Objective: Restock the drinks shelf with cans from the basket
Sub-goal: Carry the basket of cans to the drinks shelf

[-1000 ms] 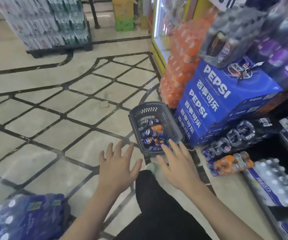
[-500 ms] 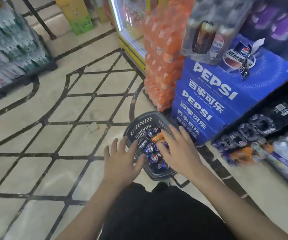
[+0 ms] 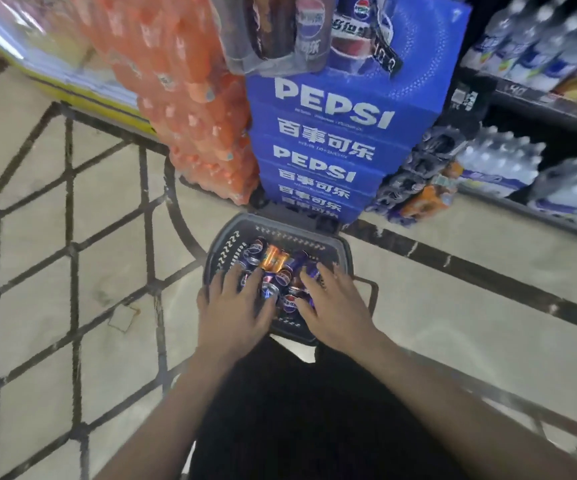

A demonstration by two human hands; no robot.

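A dark grey plastic basket (image 3: pixel 344 252) stands on the tiled floor in front of me. It holds several blue Pepsi cans (image 3: pixel 256 249) and an orange can (image 3: pixel 275 258). My left hand (image 3: pixel 233 310) reaches into the basket's left side with fingers spread over the cans. My right hand (image 3: pixel 334 304) reaches into the right side, fingertips on a blue can. Whether either hand has closed round a can is hidden by the hands themselves. The drinks shelf (image 3: pixel 529 98) with bottles rises at the right.
Stacked blue Pepsi cartons (image 3: pixel 332 133) stand right behind the basket, with shrink-wrapped orange bottles (image 3: pixel 197 109) to their left. Wrapped can packs (image 3: pixel 418 188) and water bottle packs (image 3: pixel 498 168) lie on the floor at the shelf's foot. Open tiled floor spreads left.
The view has swung toward the basket and cartons. Both hands have moved forward from in front of the basket down onto the cans inside it.
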